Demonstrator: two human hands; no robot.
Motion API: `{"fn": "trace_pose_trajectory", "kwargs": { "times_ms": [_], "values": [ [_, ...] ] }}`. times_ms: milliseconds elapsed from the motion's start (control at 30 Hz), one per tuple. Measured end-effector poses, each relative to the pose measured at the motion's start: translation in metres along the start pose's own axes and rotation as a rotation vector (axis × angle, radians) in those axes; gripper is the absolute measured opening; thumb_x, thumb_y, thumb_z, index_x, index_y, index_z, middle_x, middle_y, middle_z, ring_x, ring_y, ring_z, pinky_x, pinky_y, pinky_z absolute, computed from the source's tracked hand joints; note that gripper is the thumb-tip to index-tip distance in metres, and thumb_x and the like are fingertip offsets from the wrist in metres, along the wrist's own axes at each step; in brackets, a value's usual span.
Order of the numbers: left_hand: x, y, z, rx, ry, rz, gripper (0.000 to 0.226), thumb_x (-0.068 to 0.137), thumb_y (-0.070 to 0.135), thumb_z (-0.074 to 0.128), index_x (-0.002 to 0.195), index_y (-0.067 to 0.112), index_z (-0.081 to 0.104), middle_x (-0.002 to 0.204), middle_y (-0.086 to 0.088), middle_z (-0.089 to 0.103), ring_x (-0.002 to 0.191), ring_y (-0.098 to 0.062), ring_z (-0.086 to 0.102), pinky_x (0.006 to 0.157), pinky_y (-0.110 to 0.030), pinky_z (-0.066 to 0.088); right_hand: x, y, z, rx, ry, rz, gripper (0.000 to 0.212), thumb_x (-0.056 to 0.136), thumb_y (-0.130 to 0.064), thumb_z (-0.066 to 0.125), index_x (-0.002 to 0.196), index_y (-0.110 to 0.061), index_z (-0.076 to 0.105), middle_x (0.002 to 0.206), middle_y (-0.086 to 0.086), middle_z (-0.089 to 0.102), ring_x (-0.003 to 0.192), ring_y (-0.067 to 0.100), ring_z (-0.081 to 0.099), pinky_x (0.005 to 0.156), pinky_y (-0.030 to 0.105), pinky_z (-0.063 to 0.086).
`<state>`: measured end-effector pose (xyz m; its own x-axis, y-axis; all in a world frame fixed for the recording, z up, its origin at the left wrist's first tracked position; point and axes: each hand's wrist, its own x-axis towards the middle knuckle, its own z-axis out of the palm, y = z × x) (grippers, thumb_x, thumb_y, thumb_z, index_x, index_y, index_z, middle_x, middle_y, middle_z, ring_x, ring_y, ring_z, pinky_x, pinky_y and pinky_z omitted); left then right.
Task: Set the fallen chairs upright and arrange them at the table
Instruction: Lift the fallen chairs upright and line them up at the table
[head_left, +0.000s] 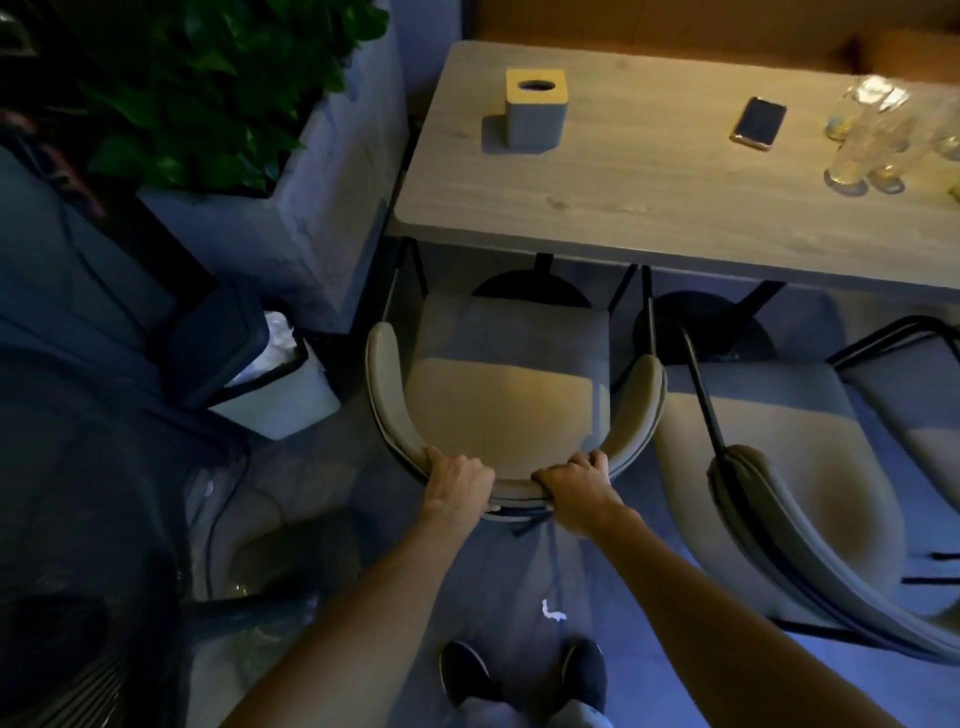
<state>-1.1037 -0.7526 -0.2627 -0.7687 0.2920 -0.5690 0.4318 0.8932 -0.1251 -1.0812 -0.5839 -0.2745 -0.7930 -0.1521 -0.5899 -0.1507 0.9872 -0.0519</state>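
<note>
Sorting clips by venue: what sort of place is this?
Probably a bar or café: empty beer glasses and a tissue box on a wooden table, matching upholstered chairs, a big indoor planter.

My left hand (457, 480) and right hand (574, 491) grip the curved backrest of the upright chair (506, 400), its seat toward the tabletop (649, 208) at 12 o'clock. A second chair (769, 467) stands at 3 o'clock.

Matt cloth chair (506, 400), pale wood-grain table (649, 208), glossy phone (759, 123)
</note>
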Motion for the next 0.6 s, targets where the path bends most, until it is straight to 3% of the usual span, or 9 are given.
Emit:
{"fn": "trace_pose_trajectory", "kwargs": {
  "times_ms": [100,233,367,600],
  "values": [
    [-0.011,-0.002,0.008,0.020,-0.010,-0.027,0.019,0.096,0.033,0.060,0.105,0.018,0.067,0.107,-0.004,0.068,0.102,-0.027,0.063,0.103,-0.064,0.029,-0.007,-0.012,0.001,-0.019,-0.034,-0.020,0.032,0.094,-0.027,0.055,0.124,-0.034,0.059,0.125,0.000,0.062,0.123,0.031,0.043,0.109,0.055,0.018],
    [-0.023,-0.002,0.008,-0.003,-0.101,-0.024,0.034,0.093,0.042,0.062,0.112,0.014,0.065,0.112,-0.006,0.064,0.109,-0.028,0.060,0.104,-0.064,0.033,-0.013,-0.019,0.008,-0.023,-0.063,-0.055,0.036,0.091,-0.034,0.063,0.126,-0.033,0.059,0.126,0.000,0.062,0.125,0.031,0.043,0.110,0.057,0.017],
    [-0.038,-0.006,0.017,-0.006,-0.127,-0.032,0.039,0.092,0.045,0.063,0.114,0.012,0.065,0.113,-0.007,0.064,0.109,-0.027,0.060,0.102,-0.060,0.038,-0.019,-0.032,0.016,-0.057,-0.064,-0.079,0.039,0.091,-0.025,0.063,0.129,-0.031,0.057,0.128,0.002,0.062,0.127,0.033,0.042,0.112,0.060,0.015],
    [-0.058,-0.020,0.035,-0.027,-0.116,-0.106,0.037,0.091,0.048,0.062,0.112,0.018,0.064,0.108,-0.004,0.066,0.104,-0.025,0.061,0.104,-0.055,0.033,-0.024,-0.055,0.022,-0.094,-0.035,-0.116,0.033,0.096,-0.020,0.055,0.128,-0.027,0.057,0.123,0.004,0.064,0.123,0.032,0.046,0.111,0.057,0.018]
  ]
}}
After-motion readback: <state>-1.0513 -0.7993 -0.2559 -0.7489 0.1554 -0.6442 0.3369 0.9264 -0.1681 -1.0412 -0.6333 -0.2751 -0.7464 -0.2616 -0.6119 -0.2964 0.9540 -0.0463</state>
